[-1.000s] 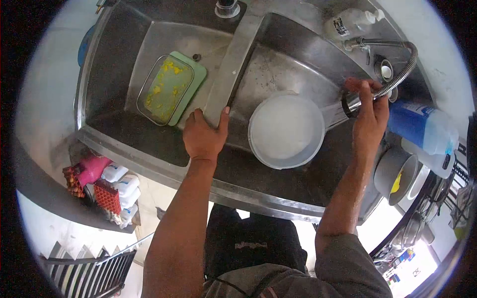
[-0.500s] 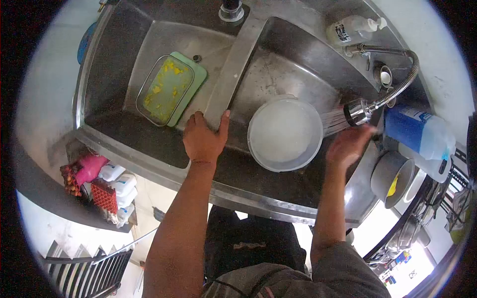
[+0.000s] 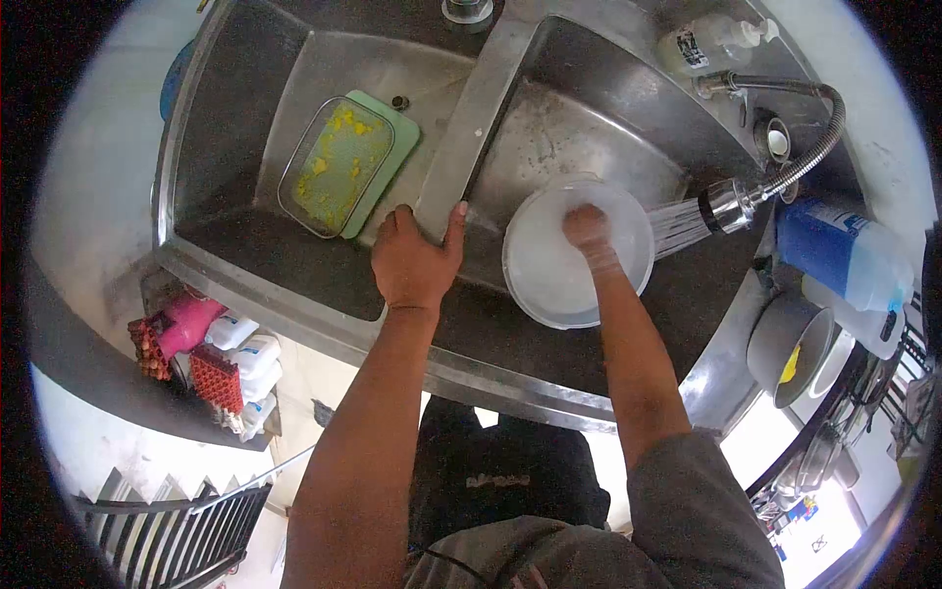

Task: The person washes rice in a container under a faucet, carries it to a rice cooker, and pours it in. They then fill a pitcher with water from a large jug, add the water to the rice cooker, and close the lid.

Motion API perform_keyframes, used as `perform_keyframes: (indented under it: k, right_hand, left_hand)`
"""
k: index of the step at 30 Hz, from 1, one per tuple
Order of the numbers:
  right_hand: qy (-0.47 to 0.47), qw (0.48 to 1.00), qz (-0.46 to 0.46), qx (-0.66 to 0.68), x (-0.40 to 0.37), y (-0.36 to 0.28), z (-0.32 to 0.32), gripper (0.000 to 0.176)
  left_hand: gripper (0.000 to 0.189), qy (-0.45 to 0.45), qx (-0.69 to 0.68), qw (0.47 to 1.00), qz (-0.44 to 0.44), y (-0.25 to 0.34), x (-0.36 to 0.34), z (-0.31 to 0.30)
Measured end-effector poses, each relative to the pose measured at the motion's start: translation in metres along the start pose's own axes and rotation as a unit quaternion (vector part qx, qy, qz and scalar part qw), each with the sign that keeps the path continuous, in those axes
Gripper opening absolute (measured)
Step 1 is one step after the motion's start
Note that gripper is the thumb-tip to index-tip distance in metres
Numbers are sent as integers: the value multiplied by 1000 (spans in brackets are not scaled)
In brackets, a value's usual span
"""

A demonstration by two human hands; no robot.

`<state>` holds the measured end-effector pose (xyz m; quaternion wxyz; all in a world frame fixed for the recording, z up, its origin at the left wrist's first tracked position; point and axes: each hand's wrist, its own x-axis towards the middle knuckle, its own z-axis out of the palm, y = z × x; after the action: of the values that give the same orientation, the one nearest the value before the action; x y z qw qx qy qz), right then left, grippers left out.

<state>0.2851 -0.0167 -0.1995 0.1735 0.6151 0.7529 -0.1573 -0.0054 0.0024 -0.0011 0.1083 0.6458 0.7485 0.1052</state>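
My left hand (image 3: 420, 257) rests on the steel divider (image 3: 461, 147) between the two sink basins, thumb spread away from the fingers and nothing held. My right hand (image 3: 587, 226) is inside a round white plastic tub (image 3: 579, 319), dipped into its cloudy water. The fingers are hidden there, so I cannot see whether they hold anything. Water sprays from the faucet head (image 3: 728, 204) toward the tub's right side. In the left basin, a wire-rimmed strainer (image 3: 285, 187) with yellow bits lies on a light green tray or board (image 3: 404, 137).
A pump bottle (image 3: 706, 44) stands behind the faucet. Along the right edge are a jug of blue liquid (image 3: 834, 250) and a grey pot (image 3: 775, 344) with something yellow inside. White bottles (image 3: 257, 358) and a pink bag (image 3: 191, 319) sit below left.
My right hand has moved left from beside the faucet head into the tub of water. My left hand stays on the divider. The whole view has shifted slightly.
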Motion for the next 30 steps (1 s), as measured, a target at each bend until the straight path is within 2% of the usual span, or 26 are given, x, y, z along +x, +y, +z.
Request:
perform_keyframes:
  k: [9,10,12,13,14,15,16,17,18,19,21,22,24,25,27,30]
  right_hand:
    - [16,983,-144,108,12,31,114,39]
    - [15,983,-145,109,9,23,103,39]
    - [-200,956,-140,161,-11,-10,41,41]
    - [-200,956,-141,160,-23,-27,-8,41]
    - [-239,954,-78,166,-39,-45,-66,42]
    - [-276,946,-13,171,-52,-55,-94,42]
    - [-275,946,-13,170,-62,-54,-91,42]
    - [-134,976,-73,155,-72,-48,-82,44]
    - [10,982,-132,136,-76,-43,-74,46]
    - [10,982,-132,135,-74,-41,-68,46]
    - [162,974,24,154,-65,-36,-57,44]
    - [171,968,91,158,-59,-31,-48,44]
    - [-2,977,133,167,-47,-19,-27,44]
    - [-53,977,124,168,-41,-13,-15,44]
    - [-91,976,106,167,-34,-4,5,45]
    - [-90,977,94,169,-26,5,20,48]
  left_hand:
    - [66,-2,-5,1000,0,-2,0,0]
    - [67,0,-1,1000,5,-2,0,0]
    - [67,-1,-3,1000,4,-2,0,0]
    - [67,-1,-6,1000,4,-3,0,0]
    - [67,-1,-6,1000,3,-3,0,0]
    - [67,-2,-2,1000,3,-3,0,0]
    - [66,-1,3,1000,4,-3,1,0]
    - [66,-2,2,1000,4,-2,1,-1]
    - [68,-16,-4,1000,-8,0,1,-5]
    - [71,-31,-10,999,-21,1,1,-7]
    - [71,-32,-11,999,-22,1,1,-7]
    - [71,-33,-11,999,-22,1,1,-7]
    - [67,-8,-7,1000,-2,-2,1,-1]
    - [64,15,-2,1000,17,-4,1,2]
    - [64,11,-2,1000,14,-3,0,-1]
    - [64,8,0,1000,7,-1,-1,-2]
